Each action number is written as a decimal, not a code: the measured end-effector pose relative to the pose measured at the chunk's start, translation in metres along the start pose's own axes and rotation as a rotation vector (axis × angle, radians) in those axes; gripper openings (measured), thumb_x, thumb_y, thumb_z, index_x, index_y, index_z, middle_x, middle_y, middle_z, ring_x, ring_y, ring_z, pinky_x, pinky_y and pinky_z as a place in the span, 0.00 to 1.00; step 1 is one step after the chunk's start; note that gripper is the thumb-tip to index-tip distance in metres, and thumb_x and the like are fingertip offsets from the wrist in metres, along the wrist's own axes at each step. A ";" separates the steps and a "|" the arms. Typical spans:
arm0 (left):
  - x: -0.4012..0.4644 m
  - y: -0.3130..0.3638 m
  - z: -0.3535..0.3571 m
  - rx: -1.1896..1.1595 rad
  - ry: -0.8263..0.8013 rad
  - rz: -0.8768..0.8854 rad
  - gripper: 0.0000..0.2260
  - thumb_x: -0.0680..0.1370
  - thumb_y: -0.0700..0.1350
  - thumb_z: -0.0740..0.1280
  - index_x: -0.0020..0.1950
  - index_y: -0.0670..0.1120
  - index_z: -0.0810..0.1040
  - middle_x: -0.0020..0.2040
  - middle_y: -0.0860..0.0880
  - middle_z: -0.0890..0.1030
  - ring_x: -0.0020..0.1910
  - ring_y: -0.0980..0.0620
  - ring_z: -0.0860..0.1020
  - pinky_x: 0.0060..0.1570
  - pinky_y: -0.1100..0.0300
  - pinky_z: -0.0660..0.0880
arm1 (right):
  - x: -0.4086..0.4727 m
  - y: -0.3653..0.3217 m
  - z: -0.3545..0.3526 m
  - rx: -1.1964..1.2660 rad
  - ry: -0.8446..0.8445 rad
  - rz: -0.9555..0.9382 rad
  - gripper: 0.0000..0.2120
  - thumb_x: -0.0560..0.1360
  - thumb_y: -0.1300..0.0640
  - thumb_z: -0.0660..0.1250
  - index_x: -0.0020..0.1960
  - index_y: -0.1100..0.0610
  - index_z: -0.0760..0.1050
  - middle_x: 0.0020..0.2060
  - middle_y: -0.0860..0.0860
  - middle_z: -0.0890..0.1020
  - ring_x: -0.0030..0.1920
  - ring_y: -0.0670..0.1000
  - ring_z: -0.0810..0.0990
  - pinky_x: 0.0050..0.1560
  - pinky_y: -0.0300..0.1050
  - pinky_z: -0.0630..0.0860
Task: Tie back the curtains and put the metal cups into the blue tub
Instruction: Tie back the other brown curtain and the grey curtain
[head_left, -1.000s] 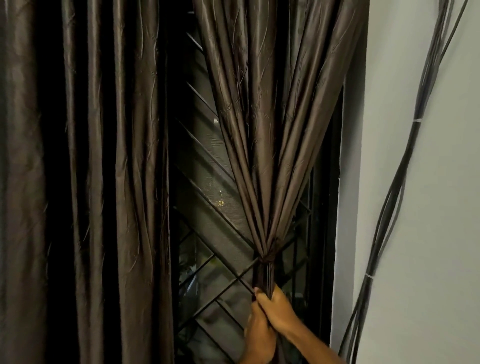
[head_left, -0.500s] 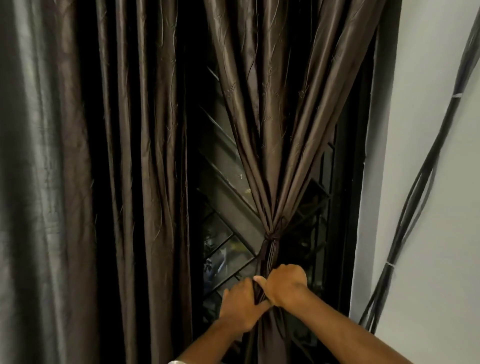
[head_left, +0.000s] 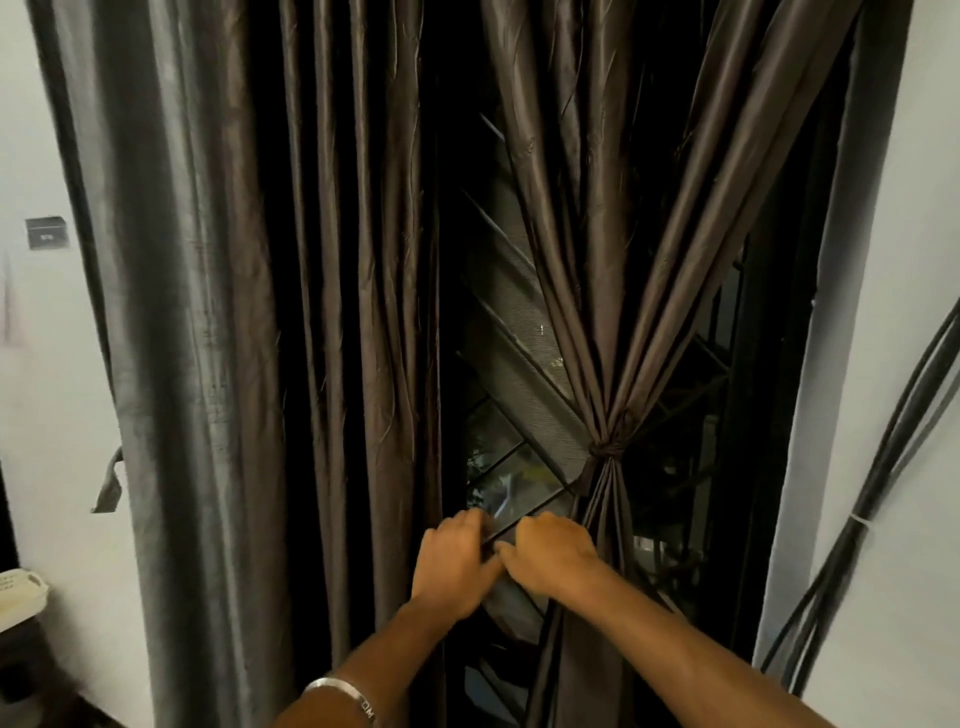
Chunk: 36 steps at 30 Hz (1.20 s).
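Below the tieback knot, both hands are letting go of the right curtain; left hand and right hand loosely curled, empty. Left curtain untied.

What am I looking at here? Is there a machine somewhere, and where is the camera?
No machine: a person wears one camera on the head, looking forward and down at their own bare hands. In front hang dark curtains. The right curtain is gathered and bound by a tie; the left curtain hangs loose. The left hand and right hand meet in the gap below the tie; whether they hold anything is unclear. Between the curtains a window grille shows. Cables run along the right wall.
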<state>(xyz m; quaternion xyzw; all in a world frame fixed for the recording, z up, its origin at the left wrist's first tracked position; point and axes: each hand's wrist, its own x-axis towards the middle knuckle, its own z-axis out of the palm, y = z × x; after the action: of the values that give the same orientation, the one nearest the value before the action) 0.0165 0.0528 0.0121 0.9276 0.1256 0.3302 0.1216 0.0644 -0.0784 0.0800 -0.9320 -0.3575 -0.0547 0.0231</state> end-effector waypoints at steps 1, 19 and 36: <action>-0.001 -0.006 -0.007 -0.020 0.036 0.002 0.13 0.76 0.58 0.63 0.56 0.53 0.74 0.48 0.56 0.78 0.48 0.53 0.78 0.45 0.56 0.71 | 0.000 -0.004 -0.002 0.014 0.032 -0.002 0.25 0.80 0.39 0.55 0.54 0.60 0.77 0.50 0.56 0.80 0.50 0.57 0.80 0.43 0.48 0.73; 0.002 -0.165 -0.090 -0.243 0.299 0.019 0.11 0.76 0.58 0.66 0.39 0.56 0.68 0.31 0.58 0.70 0.31 0.60 0.71 0.28 0.68 0.64 | 0.062 -0.148 0.006 0.343 0.293 0.158 0.54 0.67 0.22 0.55 0.80 0.56 0.46 0.77 0.55 0.60 0.74 0.57 0.65 0.68 0.56 0.69; 0.054 -0.222 -0.145 -0.662 0.505 -0.001 0.08 0.75 0.50 0.71 0.42 0.53 0.73 0.42 0.58 0.75 0.42 0.59 0.76 0.54 0.48 0.74 | 0.076 -0.195 0.013 0.672 0.562 0.399 0.38 0.68 0.32 0.67 0.71 0.49 0.63 0.65 0.47 0.72 0.62 0.51 0.76 0.58 0.52 0.77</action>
<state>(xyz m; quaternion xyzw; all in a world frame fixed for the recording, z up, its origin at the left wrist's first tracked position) -0.0697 0.2989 0.0841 0.7283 0.0391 0.5699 0.3786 -0.0088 0.1178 0.0764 -0.8724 -0.1492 -0.1804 0.4290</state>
